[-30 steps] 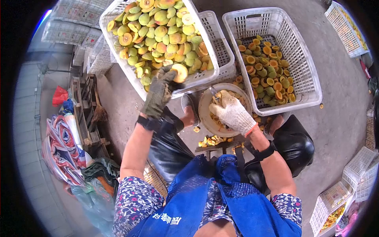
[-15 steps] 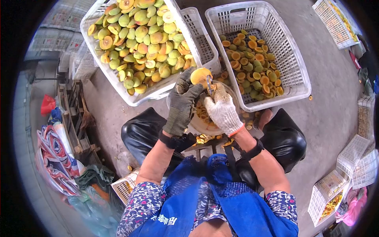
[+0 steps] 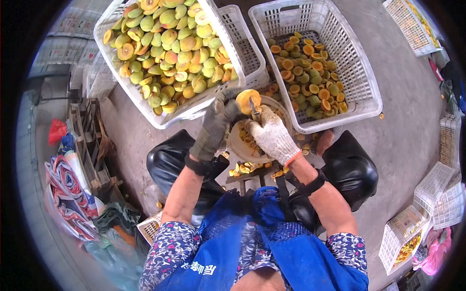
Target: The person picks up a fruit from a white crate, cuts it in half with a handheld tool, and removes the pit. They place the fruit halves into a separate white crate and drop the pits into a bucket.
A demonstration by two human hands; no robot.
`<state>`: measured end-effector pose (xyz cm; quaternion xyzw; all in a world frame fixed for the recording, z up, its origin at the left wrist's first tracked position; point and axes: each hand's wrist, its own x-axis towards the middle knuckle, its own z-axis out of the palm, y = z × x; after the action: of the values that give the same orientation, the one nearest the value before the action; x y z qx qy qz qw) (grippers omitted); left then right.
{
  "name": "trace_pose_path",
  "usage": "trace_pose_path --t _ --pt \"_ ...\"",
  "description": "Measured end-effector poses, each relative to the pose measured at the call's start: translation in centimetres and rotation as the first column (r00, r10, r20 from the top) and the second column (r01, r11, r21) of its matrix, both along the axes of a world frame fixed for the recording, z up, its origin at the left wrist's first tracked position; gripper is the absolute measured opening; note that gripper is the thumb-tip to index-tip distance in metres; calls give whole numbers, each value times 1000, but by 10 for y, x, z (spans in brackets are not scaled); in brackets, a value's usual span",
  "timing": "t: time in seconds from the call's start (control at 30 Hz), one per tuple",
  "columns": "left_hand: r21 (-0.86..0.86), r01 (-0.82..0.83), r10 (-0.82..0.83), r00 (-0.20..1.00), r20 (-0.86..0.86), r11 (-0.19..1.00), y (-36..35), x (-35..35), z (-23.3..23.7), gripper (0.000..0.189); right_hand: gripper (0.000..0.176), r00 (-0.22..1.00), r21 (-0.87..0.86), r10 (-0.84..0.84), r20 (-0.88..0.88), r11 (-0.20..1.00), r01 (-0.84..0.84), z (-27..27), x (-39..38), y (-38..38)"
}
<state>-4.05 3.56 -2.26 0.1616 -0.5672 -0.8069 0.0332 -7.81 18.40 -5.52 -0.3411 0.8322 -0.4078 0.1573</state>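
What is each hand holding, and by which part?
The left hand holds a fruit half by the edge nearest it. The right hand holds a small tool by its near end, mostly hidden in the glove.

Grey floor (image 3: 405, 126) under white crates (image 3: 357, 48)

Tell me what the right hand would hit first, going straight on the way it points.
Past the tool it grips, the right hand would probably first meet the fruit half in the left hand; the tool seems to touch it, though depth is unclear.
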Motion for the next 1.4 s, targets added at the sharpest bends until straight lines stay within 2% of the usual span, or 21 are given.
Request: trace_pose_path --t 0.03,0.23,0.3,0.37,0.4,0.43,0.5,0.53,0.57,0.7,0.73,0.77,0.87,0.9,1.0,1.03,1.07,1.1,1.17,1.27,1.4 --pt "193 7 -11 1000 21 981 -4 -1 8 46 36 917 -62 -142 372 982 178 11 1 -3" --pt "-232 -107 121 991 47 967 4 -12 -22 43 37 993 -140 31 -114 989 -47 11 5 -2" --pt "225 -90 75 994 74 970 0 -7 -21 34 37 803 -174 142 578 984 -49 13 -2 -4" --pt "44 -79 74 993 95 996 -5 -4 -35 34 31 760 -151 86 644 988 16 -10 9 -9" --pt "-135 -58 73 991 109 989 -5 -5 -37 33 29 994 -130 20 109 992 -6 -13 20 -11" --pt "-134 -62 77 991 109 989 -1 -5 -40 33 26 884 -101 -36 -466 995 -13 -17 26 -13" --pt "71 -264 249 953 171 962 10 -1 -42 42 26 850 -112 -28 -527 993 -36 -8 16 -12" --pt "-22 -173 175 973 149 985 6 0 -37 40 27 984 -35 43 173 999 -37 11 3 -11" --pt "-20 -176 177 973 150 984 3 1 -37 40 29 616 20 41 786 996 -91 20 -3 -10" --pt "-183 142 -145 989 0 973 -12 8 -38 36 24 743 -176 217 633 975 -135 -9 8 -8" --pt "-33 165 -165 986 -17 986 -15 11 -43 33 19 401 -19 87 912 985 -169 52 -6 -5" --pt "119 187 -184 982 -38 975 -17 14 -44 31 19 403 -28 99 910 984 -178 48 -1 -6" --pt "238 269 -226 955 -194 933 -14 16 -33 37 22 -259 -100 170 951 960 263 56 10 -2" --pt "429 276 -184 952 -243 860 -9 19 -34 39 17 -203 -235 272 940 953 192 25 14 0" --pt "338 22 3 997 -74 941 0 28 -19 38 14 54 -225 227 972 973 -41 13 7 -5" --pt "231 -134 117 989 86 964 -1 34 -22 37 14 716 -288 398 573 916 -279 -20 11 -6" --pt "-118 -179 188 979 73 977 -2 37 -40 34 16 871 -151 443 -211 866 -477 -37 11 -7" --pt "-124 -176 185 981 64 976 1 38 -57 34 20 920 175 387 58 903 -391 -29 14 -7" --pt "-83 -368 371 928 29 926 11 37 -80 33 27 967 282 201 159 929 -240 -7 14 -5" --pt "8 -383 383 923 50 924 2 13 -36 35 26 813 -53 577 78 817 -575 -7 -13 10" --pt "39 -315 317 945 -75 948 -62 -32 10 48 28 826 -157 532 187 846 -510 21 0 15"
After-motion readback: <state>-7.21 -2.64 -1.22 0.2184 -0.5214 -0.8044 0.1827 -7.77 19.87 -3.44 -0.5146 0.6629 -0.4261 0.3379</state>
